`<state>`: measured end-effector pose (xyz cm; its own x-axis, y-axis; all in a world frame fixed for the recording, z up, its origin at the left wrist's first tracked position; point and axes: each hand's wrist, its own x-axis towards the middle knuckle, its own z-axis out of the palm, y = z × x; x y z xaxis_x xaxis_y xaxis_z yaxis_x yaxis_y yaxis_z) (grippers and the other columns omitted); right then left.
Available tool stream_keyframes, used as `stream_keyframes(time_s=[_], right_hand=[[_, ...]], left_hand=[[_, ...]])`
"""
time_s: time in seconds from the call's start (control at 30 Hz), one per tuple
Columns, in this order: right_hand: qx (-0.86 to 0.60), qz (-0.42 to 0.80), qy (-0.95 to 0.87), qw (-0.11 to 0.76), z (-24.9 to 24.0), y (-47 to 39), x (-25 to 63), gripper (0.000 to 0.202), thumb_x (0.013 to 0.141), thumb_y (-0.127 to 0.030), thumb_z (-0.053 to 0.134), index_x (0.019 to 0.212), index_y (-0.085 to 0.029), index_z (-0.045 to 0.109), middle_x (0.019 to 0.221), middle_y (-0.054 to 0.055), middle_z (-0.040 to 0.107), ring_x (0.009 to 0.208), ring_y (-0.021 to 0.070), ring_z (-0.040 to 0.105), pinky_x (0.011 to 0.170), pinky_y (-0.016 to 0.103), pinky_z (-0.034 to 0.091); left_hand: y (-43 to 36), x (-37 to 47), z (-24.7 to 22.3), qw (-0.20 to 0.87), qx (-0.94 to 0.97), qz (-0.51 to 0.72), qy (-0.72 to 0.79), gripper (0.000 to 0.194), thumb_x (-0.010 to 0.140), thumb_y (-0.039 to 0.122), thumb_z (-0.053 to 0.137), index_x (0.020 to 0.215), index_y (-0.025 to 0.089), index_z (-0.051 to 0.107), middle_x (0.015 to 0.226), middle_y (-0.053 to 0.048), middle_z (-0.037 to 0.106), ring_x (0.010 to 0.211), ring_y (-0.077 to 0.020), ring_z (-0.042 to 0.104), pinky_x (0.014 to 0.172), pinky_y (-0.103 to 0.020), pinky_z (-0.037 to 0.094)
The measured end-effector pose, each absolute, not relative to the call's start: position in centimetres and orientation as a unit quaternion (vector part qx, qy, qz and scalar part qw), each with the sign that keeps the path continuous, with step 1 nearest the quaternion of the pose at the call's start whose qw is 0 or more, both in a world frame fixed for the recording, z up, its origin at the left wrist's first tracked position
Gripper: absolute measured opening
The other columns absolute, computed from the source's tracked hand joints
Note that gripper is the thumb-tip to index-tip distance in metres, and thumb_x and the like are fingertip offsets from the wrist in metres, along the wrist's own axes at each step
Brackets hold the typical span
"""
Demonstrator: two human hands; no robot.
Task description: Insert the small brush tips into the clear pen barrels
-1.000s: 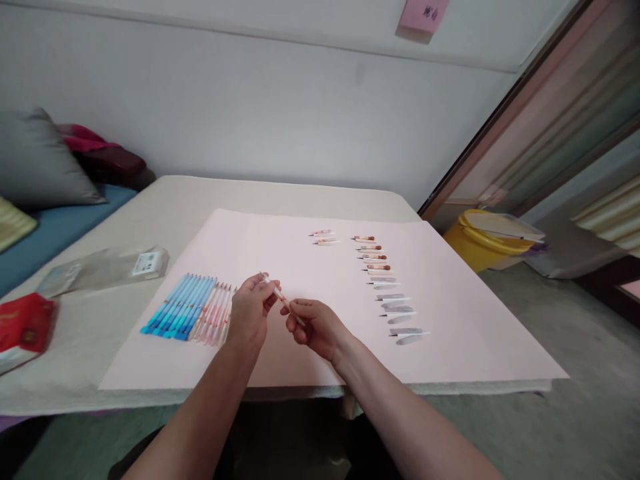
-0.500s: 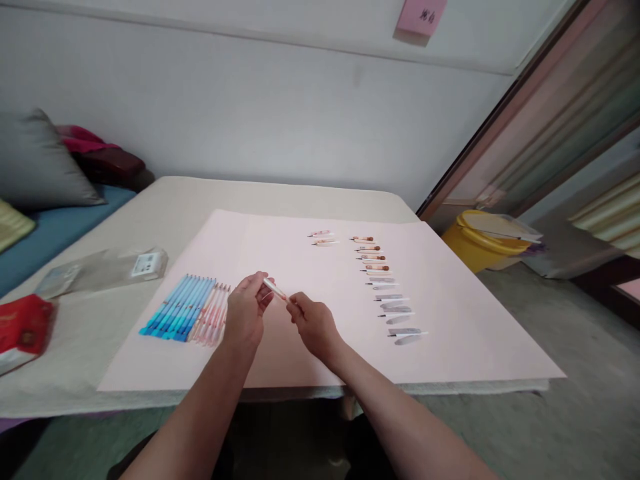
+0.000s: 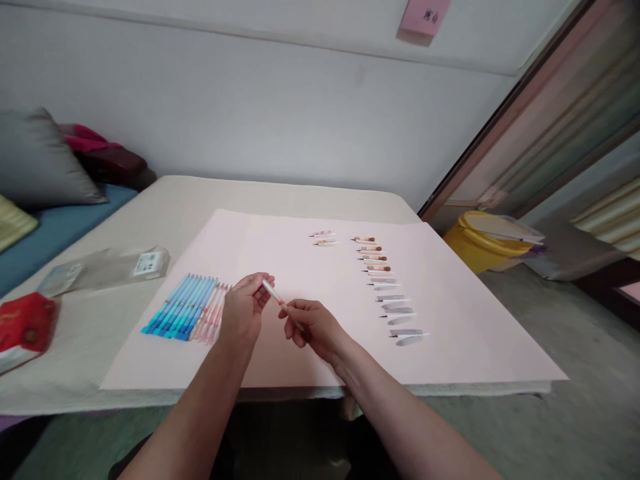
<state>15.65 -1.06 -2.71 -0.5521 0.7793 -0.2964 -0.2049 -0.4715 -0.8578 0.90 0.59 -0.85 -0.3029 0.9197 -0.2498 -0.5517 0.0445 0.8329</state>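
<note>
Frame centre: right hand (image 3: 317, 328) pinched pen (image 3: 273, 292) between fingers | left hand (image 3: 243, 307) cupped, grip unclear | right hand had rolled, baring curled fingers

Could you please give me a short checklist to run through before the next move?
1. Slim white pen with orange-pink markings held by right hand: ok.
2. Left hand gripping the pen's far end: cannot tell.
3. Slim blue pens side by side on the pale pink sheet: ok.
4. Row of slim pink-patterned pens fully visible: not ok, left hand overlaps its edge.
5. Slim brown-and-peach pieces apart from both hands: ok.
</note>
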Motion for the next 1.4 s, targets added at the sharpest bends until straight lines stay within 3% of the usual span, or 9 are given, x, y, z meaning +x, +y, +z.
stream_keyframes(time_s=[0.17,0.27,0.37,0.53,0.6,0.8,0.97,1.17,1.4], right_hand=[[-0.287,0.871,-0.289,0.276,-2.74,-1.01,15.77,0.021,0.080,-0.034,0.051,0.083,-0.014,0.057,0.051,-0.003,0.055,0.031,0.0041,0.032,0.039,0.022,0.020],[-0.308,0.838,-0.341,0.295,-2.59,-1.08,15.62,0.023,0.081,-0.037,0.051,0.084,-0.015,0.057,0.053,-0.002,0.056,0.033,0.0053,0.037,0.040,0.022,0.022],[-0.391,0.729,-0.466,0.314,-2.36,-1.17,15.47,0.023,0.082,-0.039,0.049,0.081,-0.016,0.055,0.055,-0.001,0.057,0.037,0.0075,0.043,0.041,0.022,0.025],[-0.530,0.403,-0.682,0.303,-2.04,-1.59,15.47,0.018,0.084,-0.033,0.046,0.074,-0.020,0.052,0.057,-0.002,0.054,0.049,0.0097,0.047,0.050,0.023,0.028],[-0.539,0.358,-0.704,0.295,-2.02,-1.79,15.43,0.015,0.084,-0.032,0.047,0.076,-0.021,0.052,0.057,-0.002,0.054,0.051,0.0103,0.048,0.052,0.023,0.028],[-0.417,0.680,-0.523,0.299,-2.36,-1.70,15.31,0.019,0.084,-0.036,0.047,0.079,-0.018,0.053,0.057,-0.001,0.058,0.038,0.0081,0.045,0.041,0.021,0.026],[-0.323,0.817,-0.386,0.283,-2.34,-1.33,15.77,0.024,0.080,-0.039,0.053,0.082,-0.015,0.056,0.055,0.000,0.058,0.034,0.0062,0.041,0.038,0.021,0.022],[-0.346,0.789,-0.409,0.301,-2.27,-1.32,15.60,0.027,0.080,-0.040,0.054,0.083,-0.014,0.057,0.056,0.001,0.060,0.035,0.0062,0.043,0.038,0.021,0.023],[-0.461,0.575,-0.569,0.365,-2.88,-1.57,14.98,0.023,0.082,-0.037,0.050,0.073,-0.017,0.054,0.056,-0.003,0.057,0.039,0.0057,0.045,0.040,0.019,0.031]], left_hand=[[0.55,0.94,-0.56,0.576,0.208,0.653,0.446,0.012,0.070,0.022,0.063,0.076,0.011,0.064,0.081,-0.009,0.065,0.075,-0.0146,0.061,0.065,-0.025,0.049],[0.53,1.04,-0.59,0.575,0.206,0.654,0.447,0.015,0.070,0.023,0.064,0.079,0.011,0.065,0.084,-0.010,0.064,0.076,-0.0148,0.061,0.064,-0.024,0.049],[0.46,1.18,-0.91,0.567,0.194,0.651,0.465,0.021,0.070,0.027,0.065,0.083,0.011,0.064,0.085,-0.010,0.064,0.074,-0.0143,0.061,0.062,-0.024,0.049],[0.39,1.28,-1.09,0.560,0.182,0.656,0.473,0.020,0.068,0.028,0.067,0.079,0.011,0.063,0.082,-0.008,0.063,0.068,-0.0099,0.058,0.058,-0.019,0.046],[0.39,1.23,-0.95,0.555,0.180,0.660,0.473,0.018,0.067,0.025,0.068,0.077,0.011,0.063,0.081,-0.008,0.063,0.069,-0.0100,0.058,0.059,-0.019,0.046],[0.46,1.01,-0.70,0.556,0.180,0.667,0.462,0.011,0.068,0.019,0.067,0.073,0.010,0.063,0.081,-0.009,0.063,0.076,-0.0135,0.060,0.066,-0.023,0.049],[0.59,0.90,-0.75,0.568,0.178,0.663,0.454,0.009,0.069,0.018,0.066,0.072,0.011,0.063,0.080,-0.009,0.064,0.072,-0.0122,0.060,0.063,-0.021,0.049],[0.47,0.97,-0.90,0.564,0.175,0.664,0.459,0.015,0.069,0.024,0.067,0.076,0.012,0.063,0.085,-0.009,0.063,0.077,-0.0137,0.060,0.066,-0.023,0.049],[-0.16,1.81,-1.04,0.599,0.223,0.594,0.488,0.027,0.066,0.037,0.069,0.073,0.011,0.063,0.076,-0.008,0.063,0.063,-0.0113,0.057,0.060,-0.025,0.046]])
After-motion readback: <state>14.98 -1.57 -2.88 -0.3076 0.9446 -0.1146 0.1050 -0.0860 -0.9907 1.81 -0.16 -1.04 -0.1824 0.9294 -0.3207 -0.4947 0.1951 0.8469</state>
